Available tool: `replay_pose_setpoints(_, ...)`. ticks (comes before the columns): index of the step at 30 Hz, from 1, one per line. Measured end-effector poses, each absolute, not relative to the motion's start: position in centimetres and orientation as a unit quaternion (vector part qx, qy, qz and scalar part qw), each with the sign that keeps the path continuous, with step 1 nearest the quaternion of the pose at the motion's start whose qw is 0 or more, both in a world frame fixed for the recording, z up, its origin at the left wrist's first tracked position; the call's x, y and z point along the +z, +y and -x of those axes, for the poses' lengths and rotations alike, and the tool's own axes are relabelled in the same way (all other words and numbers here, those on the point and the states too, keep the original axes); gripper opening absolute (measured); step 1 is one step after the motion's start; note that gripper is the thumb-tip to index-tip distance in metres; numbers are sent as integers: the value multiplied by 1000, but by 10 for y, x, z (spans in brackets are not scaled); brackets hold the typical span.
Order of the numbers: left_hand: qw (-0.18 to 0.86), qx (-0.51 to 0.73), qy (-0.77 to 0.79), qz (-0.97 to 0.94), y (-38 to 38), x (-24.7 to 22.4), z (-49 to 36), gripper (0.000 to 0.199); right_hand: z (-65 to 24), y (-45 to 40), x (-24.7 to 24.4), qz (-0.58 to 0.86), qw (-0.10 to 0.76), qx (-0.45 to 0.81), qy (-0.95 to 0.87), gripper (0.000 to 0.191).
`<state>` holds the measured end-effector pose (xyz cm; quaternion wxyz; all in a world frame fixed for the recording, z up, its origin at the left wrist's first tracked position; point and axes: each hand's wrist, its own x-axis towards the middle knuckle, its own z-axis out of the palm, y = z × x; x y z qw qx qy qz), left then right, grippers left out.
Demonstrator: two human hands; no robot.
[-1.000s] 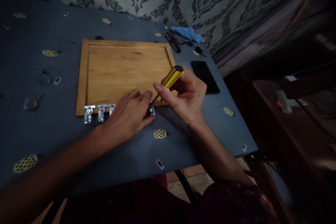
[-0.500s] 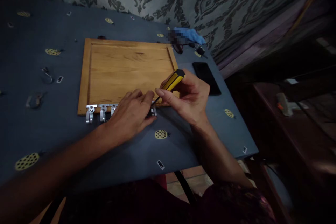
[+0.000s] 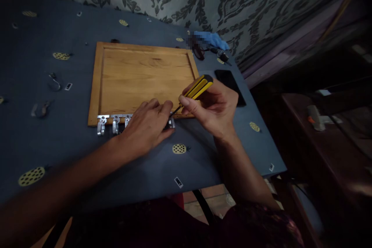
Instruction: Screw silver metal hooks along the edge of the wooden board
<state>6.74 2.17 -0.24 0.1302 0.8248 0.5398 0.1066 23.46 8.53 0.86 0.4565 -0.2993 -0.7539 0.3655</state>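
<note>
A framed wooden board [image 3: 145, 75] lies flat, with silver metal hooks [image 3: 116, 124] along its near edge. My right hand [image 3: 216, 104] is closed around a yellow and black screwdriver [image 3: 199, 87], whose shaft slants down to the left. The tip meets the near edge beside my left fingers. My left hand [image 3: 149, 126] is closed over the hooked strip at that edge, covering its middle part. One hook end shows just right of the left fingers.
The blue table [image 3: 116, 178] carries loose hooks [image 3: 54, 81] at the left. A black phone [image 3: 231, 85] lies right of the board. Sunglasses [image 3: 198, 52] and a blue cloth [image 3: 217, 41] are at the back. A brown surface [image 3: 305, 143] stands at the right.
My right hand and the screwdriver handle have shifted slightly right, and the handle leans lower. The board has shifted a little right in view. My left hand keeps its hold.
</note>
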Motion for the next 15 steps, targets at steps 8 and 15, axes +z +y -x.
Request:
replay_pose_setpoints(8,133,94,543,-824,21,-1,-68,40,-234,86,8,321,462,336,-755,31)
replay_pose_setpoints(15,134,101,542,-824,21,-1,-68,43,-236,89,3,313,457,330,-764,29)
